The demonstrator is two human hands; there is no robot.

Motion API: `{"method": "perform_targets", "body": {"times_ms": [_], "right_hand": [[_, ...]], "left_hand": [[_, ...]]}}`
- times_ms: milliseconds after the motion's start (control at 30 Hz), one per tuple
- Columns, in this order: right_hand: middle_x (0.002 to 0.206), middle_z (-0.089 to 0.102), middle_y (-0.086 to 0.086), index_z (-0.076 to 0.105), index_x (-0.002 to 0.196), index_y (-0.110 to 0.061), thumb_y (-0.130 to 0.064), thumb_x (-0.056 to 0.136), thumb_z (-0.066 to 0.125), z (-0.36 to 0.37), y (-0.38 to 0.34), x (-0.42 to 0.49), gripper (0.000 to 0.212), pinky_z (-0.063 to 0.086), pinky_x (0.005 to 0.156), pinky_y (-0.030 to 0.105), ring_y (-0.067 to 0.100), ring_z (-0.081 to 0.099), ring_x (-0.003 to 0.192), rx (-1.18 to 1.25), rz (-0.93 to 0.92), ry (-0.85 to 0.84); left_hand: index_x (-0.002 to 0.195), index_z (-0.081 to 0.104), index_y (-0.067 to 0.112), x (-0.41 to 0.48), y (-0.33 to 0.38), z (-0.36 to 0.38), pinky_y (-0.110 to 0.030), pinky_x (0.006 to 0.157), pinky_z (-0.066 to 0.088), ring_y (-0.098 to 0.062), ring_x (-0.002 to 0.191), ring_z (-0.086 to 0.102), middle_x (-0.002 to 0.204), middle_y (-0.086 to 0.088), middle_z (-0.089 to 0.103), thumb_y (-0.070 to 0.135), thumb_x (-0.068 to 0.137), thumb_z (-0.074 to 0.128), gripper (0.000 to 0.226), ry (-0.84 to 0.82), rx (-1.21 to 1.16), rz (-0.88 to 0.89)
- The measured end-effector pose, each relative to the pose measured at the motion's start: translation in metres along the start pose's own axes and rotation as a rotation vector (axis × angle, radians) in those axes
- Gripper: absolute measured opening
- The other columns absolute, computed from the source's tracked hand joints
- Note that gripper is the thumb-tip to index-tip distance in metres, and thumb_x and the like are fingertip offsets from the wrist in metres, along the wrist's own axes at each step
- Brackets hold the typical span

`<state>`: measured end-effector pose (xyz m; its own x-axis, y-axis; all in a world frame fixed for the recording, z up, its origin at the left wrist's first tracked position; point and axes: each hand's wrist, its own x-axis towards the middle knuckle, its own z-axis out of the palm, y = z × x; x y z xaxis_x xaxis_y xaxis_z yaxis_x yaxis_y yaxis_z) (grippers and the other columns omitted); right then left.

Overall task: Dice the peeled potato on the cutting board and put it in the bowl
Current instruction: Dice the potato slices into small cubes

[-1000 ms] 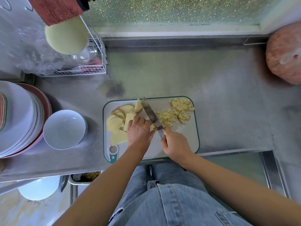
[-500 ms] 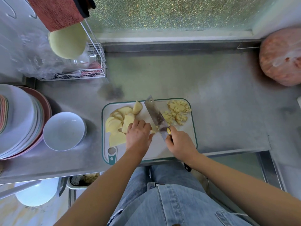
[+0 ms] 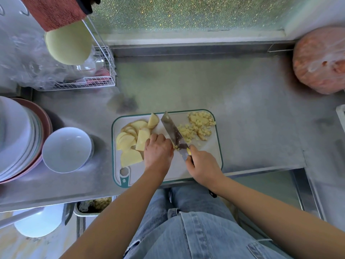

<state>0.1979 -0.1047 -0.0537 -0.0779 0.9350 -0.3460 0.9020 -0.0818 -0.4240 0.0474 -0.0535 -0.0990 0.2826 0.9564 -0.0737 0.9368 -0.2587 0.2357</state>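
A white cutting board (image 3: 211, 157) with a green rim lies on the steel counter. Pale yellow potato slices (image 3: 130, 141) are piled on its left half, and a heap of diced potato (image 3: 197, 126) lies at its far right. My left hand (image 3: 158, 152) has its fingers curled down on potato pieces beside the blade. My right hand (image 3: 203, 165) grips the handle of a knife (image 3: 172, 130), whose blade lies across the middle of the board, pointing away. An empty white bowl (image 3: 66, 149) stands left of the board.
A stack of plates (image 3: 16, 139) sits at the far left beside the bowl. A wire rack (image 3: 84, 79) with plastic bags stands at the back left. A bagged orange mass (image 3: 321, 60) lies at the back right. The counter's front edge runs just below the board.
The knife blade has shifted slightly over the board between cuts, and my left hand stays on the potato pieces. The camera view moved a little.
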Motion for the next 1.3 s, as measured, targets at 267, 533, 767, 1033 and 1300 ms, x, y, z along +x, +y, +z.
{"method": "perform_targets", "body": {"times_ms": [267, 533, 767, 1033, 1300], "right_hand": [[0.054, 0.033, -0.004, 0.036, 0.086, -0.013, -0.015, 0.093, 0.043, -0.004, -0.001, 0.001, 0.010, 0.014, 0.044, 0.029, 0.012, 0.030, 0.045, -0.004, 0.004, -0.029], [0.054, 0.033, -0.006, 0.041, 0.090, -0.012, -0.017, 0.093, 0.043, 0.007, 0.002, 0.006, 0.006, 0.018, 0.045, 0.032, 0.022, 0.039, 0.050, 0.002, 0.026, -0.020], [0.051, 0.041, -0.001, 0.047, 0.090, -0.006, -0.023, 0.094, 0.040, -0.006, 0.006, 0.010, 0.019, 0.027, 0.046, 0.039, 0.024, 0.042, 0.045, 0.203, 0.016, 0.065], [0.051, 0.038, 0.000, 0.035, 0.081, -0.012, -0.016, 0.092, 0.043, 0.002, 0.010, -0.006, 0.014, 0.019, 0.050, 0.036, 0.025, 0.036, 0.049, 0.052, -0.010, -0.076], [0.055, 0.044, 0.007, 0.036, 0.079, -0.013, -0.015, 0.092, 0.044, -0.015, 0.030, -0.003, 0.015, 0.024, 0.050, 0.037, 0.025, 0.039, 0.050, 0.104, 0.126, 0.004]], "left_hand": [[0.070, 0.070, 0.016, 0.005, -0.001, 0.001, -0.036, 0.060, 0.046, -0.029, 0.077, 0.056, 0.073, -0.004, 0.058, 0.016, 0.063, 0.085, 0.016, 0.050, -0.039, 0.013], [0.069, 0.068, 0.015, 0.008, -0.003, 0.001, -0.037, 0.061, 0.048, -0.029, 0.078, 0.056, 0.075, -0.005, 0.058, 0.018, 0.063, 0.085, 0.018, 0.019, -0.061, -0.002], [0.084, 0.065, 0.015, 0.002, -0.016, -0.011, -0.040, 0.073, 0.046, -0.030, 0.086, 0.056, 0.087, -0.006, 0.061, 0.018, 0.060, 0.083, 0.030, 0.113, -0.016, -0.023], [0.091, 0.067, 0.011, 0.000, -0.023, -0.013, -0.040, 0.073, 0.048, -0.031, 0.093, 0.057, 0.101, -0.009, 0.062, 0.005, 0.059, 0.076, 0.034, 0.087, 0.041, -0.095], [0.105, 0.064, 0.012, 0.000, -0.021, -0.018, -0.041, 0.082, 0.047, -0.031, 0.102, 0.052, 0.113, -0.010, 0.057, 0.012, 0.072, 0.070, 0.033, -0.029, 0.039, -0.119]]}}
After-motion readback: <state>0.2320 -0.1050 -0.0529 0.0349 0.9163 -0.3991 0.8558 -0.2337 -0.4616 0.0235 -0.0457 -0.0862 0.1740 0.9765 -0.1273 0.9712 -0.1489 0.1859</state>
